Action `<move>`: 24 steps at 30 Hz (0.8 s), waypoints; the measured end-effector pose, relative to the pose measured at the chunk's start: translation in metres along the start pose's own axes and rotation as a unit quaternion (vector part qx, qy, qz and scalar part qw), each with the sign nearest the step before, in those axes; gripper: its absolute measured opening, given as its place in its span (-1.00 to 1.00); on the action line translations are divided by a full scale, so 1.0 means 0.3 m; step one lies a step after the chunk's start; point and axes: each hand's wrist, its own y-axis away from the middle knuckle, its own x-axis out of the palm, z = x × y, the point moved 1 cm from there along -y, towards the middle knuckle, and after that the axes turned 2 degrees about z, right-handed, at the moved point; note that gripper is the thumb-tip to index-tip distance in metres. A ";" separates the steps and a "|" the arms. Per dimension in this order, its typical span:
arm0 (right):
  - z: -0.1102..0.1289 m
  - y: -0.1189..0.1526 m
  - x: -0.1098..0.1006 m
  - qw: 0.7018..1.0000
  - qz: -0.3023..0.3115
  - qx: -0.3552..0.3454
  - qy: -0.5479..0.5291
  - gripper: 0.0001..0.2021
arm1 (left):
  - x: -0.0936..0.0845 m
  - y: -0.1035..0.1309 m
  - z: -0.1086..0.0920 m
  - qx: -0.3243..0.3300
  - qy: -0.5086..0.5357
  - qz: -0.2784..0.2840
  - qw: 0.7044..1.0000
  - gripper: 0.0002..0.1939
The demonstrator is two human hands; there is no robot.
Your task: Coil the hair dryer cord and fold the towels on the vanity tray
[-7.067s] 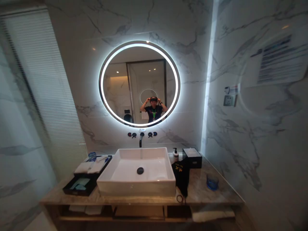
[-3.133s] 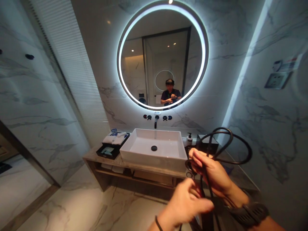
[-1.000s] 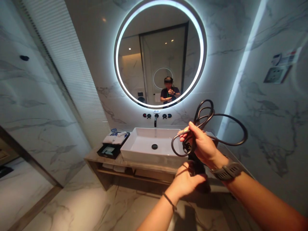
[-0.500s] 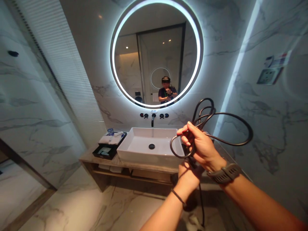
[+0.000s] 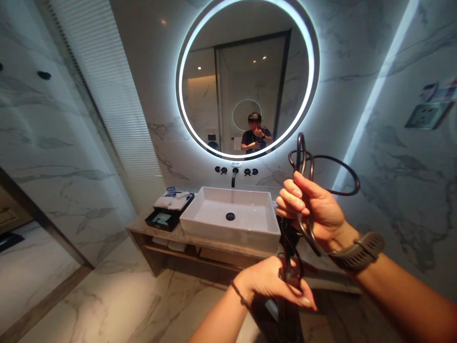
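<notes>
My right hand [image 5: 314,205] is closed around a bundled black power cord [image 5: 342,164], its loops sticking up and out to the right past the fingers. Below it, my left hand [image 5: 274,281] wraps around a dark corded appliance [image 5: 282,317] that looks like a hair dryer, held pointing downward. The cord meets the appliance at its upper end, by my left thumb. Most of the left fingers and much of the appliance's shape are hidden or dark.
A white rectangular sink [image 5: 230,236] sits on a wooden vanity [image 5: 135,228] ahead. Left of the sink, a black tray [image 5: 160,223] holds folded white items. A black faucet [image 5: 233,177] and lit round mirror [image 5: 246,81] are on the wall; a socket [image 5: 428,116] is at right.
My left hand has dropped lower and turned, bringing the dark appliance into clearer view. The cord loops have swung closer together above my right hand. The view has shifted slightly left.
</notes>
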 end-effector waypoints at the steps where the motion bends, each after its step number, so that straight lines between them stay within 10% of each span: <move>1: 0.001 0.000 -0.002 1.000 -0.005 -0.008 -0.011 -0.62 | 0.003 0.000 0.020 0.021 0.050 -0.033 0.998 -0.39; 5: -0.001 0.035 0.040 0.997 0.060 0.023 -0.031 -0.63 | -0.017 -0.001 0.110 0.009 0.225 -0.124 0.966 -0.20; 9: -0.002 0.091 0.083 0.994 0.087 0.065 0.023 -0.66 | -0.075 0.045 0.085 -0.024 0.068 -0.183 0.981 -0.37; 24: -0.057 0.105 -0.092 0.954 -0.259 0.149 0.033 -0.76 | -0.202 0.321 -0.300 -0.140 -0.430 -0.208 0.867 -0.81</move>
